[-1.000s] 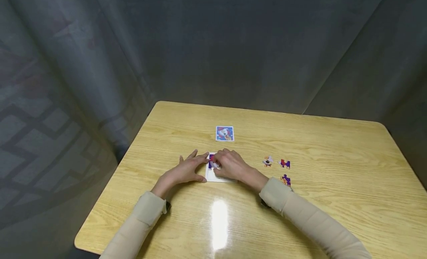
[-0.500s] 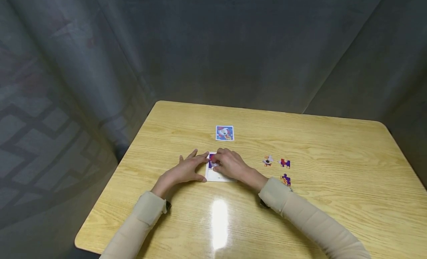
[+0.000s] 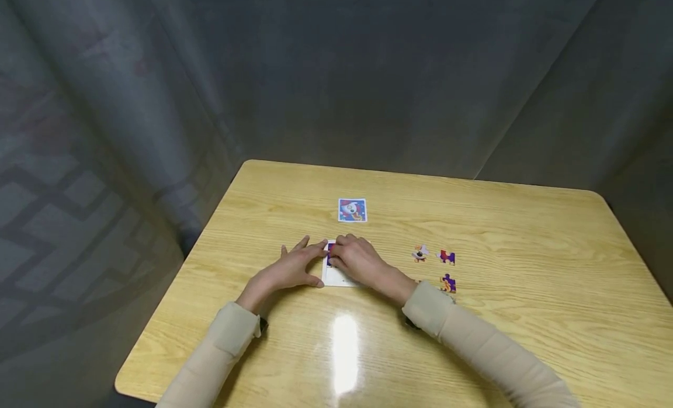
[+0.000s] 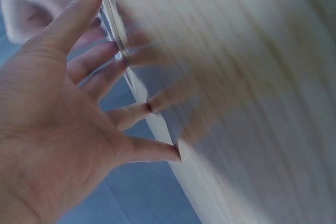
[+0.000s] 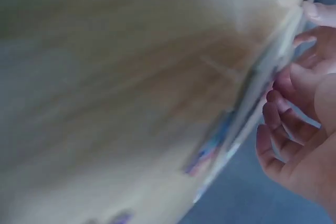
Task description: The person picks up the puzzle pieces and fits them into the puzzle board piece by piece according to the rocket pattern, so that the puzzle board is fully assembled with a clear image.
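A small white puzzle tray lies on the table, with purple and red puzzle pieces showing in its upper left corner. My left hand rests at the tray's left edge, fingers spread and mostly straight, with thumb and forefinger against the side. Over the tray is my right hand, thumb and forefinger pinching a puzzle piece near that corner; the hand hides most of the piece. In the right wrist view the other fingers of the right hand curl loosely above the tray.
A square picture card lies beyond the tray. To the right are loose puzzle pieces: one white and orange, one red and purple, one purple and orange. Another shows partly beside the right cuff. Dark curtains surround the wooden table.
My right hand has shifted slightly left, its thumb drawing up closer to the forefinger over the tray's corner. My left hand stays at the tray's edge. The head view has shifted a little.
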Demonstrator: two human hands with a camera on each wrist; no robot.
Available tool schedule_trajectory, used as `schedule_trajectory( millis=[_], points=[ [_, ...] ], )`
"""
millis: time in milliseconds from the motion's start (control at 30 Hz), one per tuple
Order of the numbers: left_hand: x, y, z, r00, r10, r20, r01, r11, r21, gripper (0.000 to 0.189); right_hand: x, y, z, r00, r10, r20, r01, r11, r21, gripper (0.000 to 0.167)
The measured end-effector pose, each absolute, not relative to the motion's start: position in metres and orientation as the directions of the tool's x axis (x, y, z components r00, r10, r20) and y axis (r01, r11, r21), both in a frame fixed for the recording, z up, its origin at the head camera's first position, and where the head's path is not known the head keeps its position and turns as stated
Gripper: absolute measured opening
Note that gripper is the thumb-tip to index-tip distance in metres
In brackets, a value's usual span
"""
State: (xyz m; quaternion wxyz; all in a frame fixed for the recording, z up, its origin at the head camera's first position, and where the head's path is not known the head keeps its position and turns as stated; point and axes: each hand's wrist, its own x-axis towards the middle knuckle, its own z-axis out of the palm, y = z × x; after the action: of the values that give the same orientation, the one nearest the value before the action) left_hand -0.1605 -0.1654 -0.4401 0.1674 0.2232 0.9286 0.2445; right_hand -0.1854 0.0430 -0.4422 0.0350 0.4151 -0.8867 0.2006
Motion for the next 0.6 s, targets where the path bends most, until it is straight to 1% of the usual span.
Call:
schedule_trajectory(
  millis=[100, 167, 333, 467, 600],
  points=[
    [-0.161, -0.165, -0.439, -0.843, 0.495, -0.208, 0.334, 0.786, 0.52, 0.072, -0.186, 0.045, -0.433, -0.649, -0.714, 0.262, -0.758, 0.578, -0.303, 0.014],
    [-0.161, -0.165, -0.44, -0.845, 0.494, -0.205, 0.335, 0.788, 0.517, 0.071, -0.19, 0.053, -0.427, -0.661, -0.693, 0.289, -0.749, 0.588, -0.305, 0.013],
    [-0.16, -0.165, -0.44, -0.847, 0.489, -0.209, 0.333, 0.793, 0.51, 0.068, -0.205, 0.098, -0.422, -0.727, -0.597, 0.338, -0.686, 0.64, -0.346, 0.015],
    [-0.16, -0.169, -0.44, -0.849, 0.482, -0.216, 0.326, 0.801, 0.502, 0.068, -0.211, 0.137, -0.423, -0.789, -0.539, 0.295, -0.614, 0.677, -0.406, 0.019],
    [-0.16, -0.17, -0.44, -0.847, 0.488, -0.212, 0.333, 0.797, 0.503, 0.069, -0.21, 0.166, -0.422, -0.831, -0.52, 0.196, -0.548, 0.707, -0.447, 0.028]
  ],
)
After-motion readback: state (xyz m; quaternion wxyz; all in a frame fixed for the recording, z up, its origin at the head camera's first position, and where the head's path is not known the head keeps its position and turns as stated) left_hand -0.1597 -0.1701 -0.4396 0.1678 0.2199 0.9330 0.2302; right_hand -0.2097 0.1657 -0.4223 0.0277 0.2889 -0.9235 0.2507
